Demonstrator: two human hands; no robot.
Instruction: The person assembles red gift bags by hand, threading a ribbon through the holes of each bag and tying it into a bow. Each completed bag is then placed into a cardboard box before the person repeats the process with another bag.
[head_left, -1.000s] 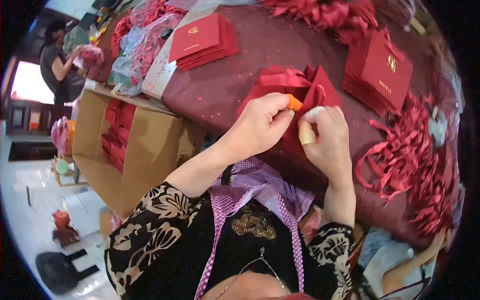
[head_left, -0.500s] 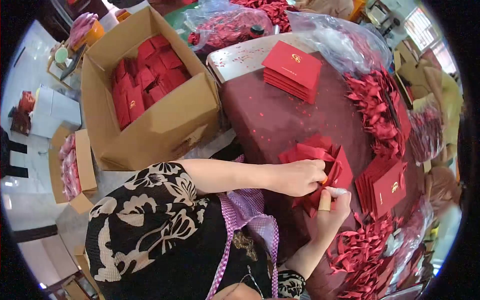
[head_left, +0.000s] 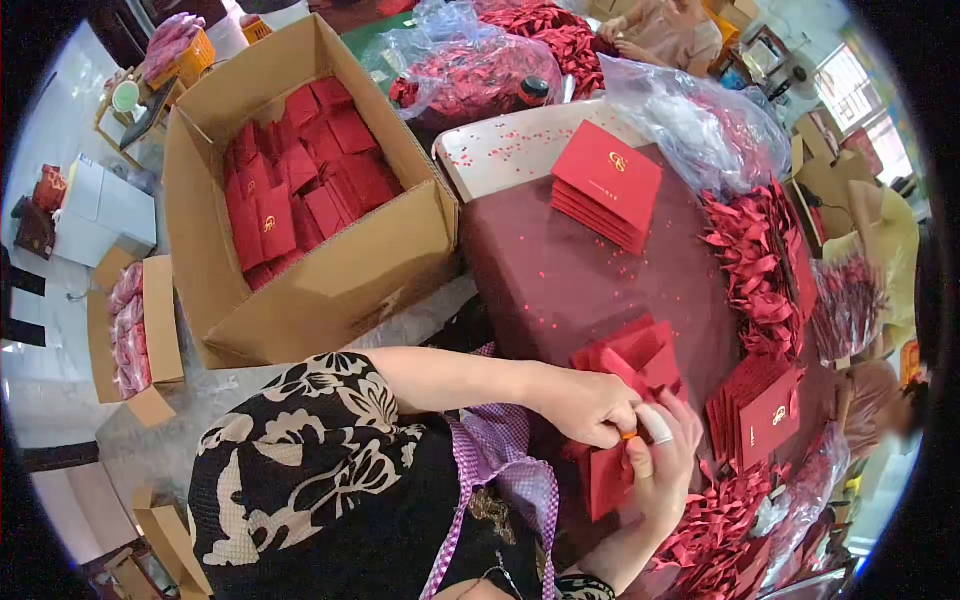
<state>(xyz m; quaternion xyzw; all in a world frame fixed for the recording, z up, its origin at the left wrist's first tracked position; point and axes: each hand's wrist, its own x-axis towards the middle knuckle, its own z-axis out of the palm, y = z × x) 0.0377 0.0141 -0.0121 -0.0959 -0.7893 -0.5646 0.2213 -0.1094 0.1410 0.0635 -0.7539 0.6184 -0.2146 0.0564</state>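
A red paper gift bag (head_left: 607,488) lies on the table under my two hands, with its red folds also showing above them. My left hand (head_left: 590,408) reaches in from the left, its fingers closed in a pinch at the bag. An orange band shows at its fingertips. Against it, my right hand (head_left: 665,465) is closed at the same spot, thumb bent and a white wrap on one finger. The exact bit pinched between them is hidden. To the right stands a row of red gift bags (head_left: 770,425) with gold print.
A stack of red bags (head_left: 610,185) sits farther up the dark red tabletop (head_left: 520,270). Heaps of red ribbon (head_left: 755,270) line the right side. At left stands a large carton (head_left: 330,310) of red bags. A co-worker (head_left: 670,35) sits at the far end.
My hands have moved slightly down and closer together, and the bag has turned under them. The view has shifted, so the surroundings sit a little lower.
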